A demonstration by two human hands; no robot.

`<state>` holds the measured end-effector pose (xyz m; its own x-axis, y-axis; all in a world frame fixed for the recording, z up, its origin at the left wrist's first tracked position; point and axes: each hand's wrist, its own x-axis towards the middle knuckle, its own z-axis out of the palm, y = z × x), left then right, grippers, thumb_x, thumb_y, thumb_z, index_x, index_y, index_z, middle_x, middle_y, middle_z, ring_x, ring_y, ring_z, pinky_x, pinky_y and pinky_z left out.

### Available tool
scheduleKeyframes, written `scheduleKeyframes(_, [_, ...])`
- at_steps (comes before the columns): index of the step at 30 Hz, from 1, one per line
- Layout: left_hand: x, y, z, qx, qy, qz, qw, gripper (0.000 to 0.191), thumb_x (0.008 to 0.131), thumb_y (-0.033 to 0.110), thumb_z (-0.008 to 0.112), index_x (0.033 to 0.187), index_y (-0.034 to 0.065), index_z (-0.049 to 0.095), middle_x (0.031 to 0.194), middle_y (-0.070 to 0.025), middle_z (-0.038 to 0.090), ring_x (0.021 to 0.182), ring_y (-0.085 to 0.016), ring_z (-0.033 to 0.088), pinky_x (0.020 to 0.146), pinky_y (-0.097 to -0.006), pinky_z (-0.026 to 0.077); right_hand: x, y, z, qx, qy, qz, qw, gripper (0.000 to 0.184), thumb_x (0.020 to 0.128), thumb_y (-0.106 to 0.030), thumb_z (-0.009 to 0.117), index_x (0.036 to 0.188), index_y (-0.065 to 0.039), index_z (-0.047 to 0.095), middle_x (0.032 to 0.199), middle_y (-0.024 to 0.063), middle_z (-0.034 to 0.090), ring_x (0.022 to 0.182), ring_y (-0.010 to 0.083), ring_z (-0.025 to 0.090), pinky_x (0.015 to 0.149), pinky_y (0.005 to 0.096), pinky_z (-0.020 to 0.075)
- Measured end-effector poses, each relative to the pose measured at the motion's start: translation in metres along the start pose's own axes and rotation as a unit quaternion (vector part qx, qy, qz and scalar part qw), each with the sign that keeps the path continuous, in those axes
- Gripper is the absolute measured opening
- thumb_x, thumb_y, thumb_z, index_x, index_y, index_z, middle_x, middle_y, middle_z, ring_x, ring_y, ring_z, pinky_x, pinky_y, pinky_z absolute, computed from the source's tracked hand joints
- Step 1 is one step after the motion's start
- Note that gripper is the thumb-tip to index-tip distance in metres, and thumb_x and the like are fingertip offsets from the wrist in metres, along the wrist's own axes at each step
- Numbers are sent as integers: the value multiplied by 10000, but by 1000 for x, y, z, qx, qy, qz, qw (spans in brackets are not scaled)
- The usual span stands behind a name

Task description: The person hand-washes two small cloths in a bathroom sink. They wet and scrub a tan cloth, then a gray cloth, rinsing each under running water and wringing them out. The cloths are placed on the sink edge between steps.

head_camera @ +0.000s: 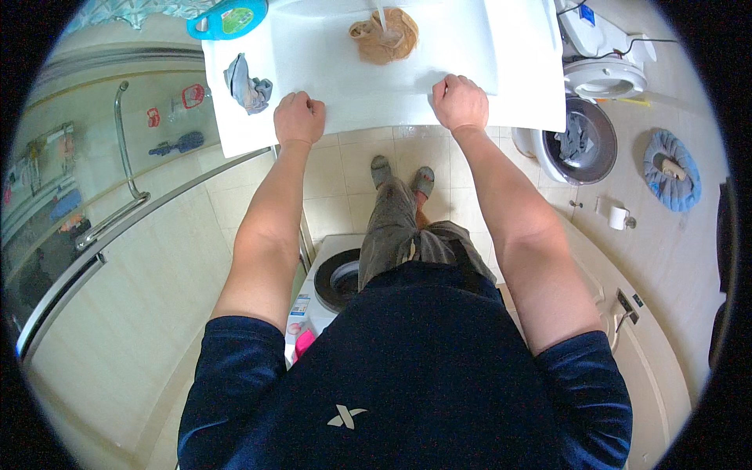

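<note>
Water runs onto a crumpled tan cloth in the basin of a white sink. My left hand rests as a loose fist on the sink's front edge, with nothing seen in it. On the same edge, farther right, lies my right hand, its fingers curled closed and also without a visible object. A bunched grey-blue cloth lies on the sink's left ledge, beside my left hand. Behind that cloth stands a turquoise detergent bottle at the far left corner.
Right of the sink are a toilet and a dark-lined tub holding grey cloth. A glass shower door with a metal handle is on the left. A washing machine stands low behind my legs; a toilet roll hangs at right.
</note>
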<state>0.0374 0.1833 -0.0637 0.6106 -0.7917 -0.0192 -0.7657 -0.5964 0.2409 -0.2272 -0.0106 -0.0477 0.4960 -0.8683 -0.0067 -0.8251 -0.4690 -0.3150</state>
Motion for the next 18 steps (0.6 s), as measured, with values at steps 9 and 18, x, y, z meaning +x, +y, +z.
scheduleKeyframes(9, [-1, 2, -4, 1, 0, 3, 1000, 205, 878, 216, 627, 768, 43, 630, 834, -142, 640, 844, -357, 635, 764, -491, 520, 1, 0, 1, 5, -1, -5, 1000, 299, 914, -265, 552, 767, -54, 704, 834, 156, 719, 810, 355, 696, 793, 490, 557])
scheduleKeyframes(18, [0, 1, -4, 0, -3, 3, 1000, 204, 878, 225, 627, 768, 54, 634, 843, -141, 643, 853, -345, 634, 771, -492, 517, 1, 0, 1, 5, 7, -6, 1000, 272, 910, -241, 558, 754, -60, 687, 821, 155, 714, 809, 355, 692, 789, 487, 545])
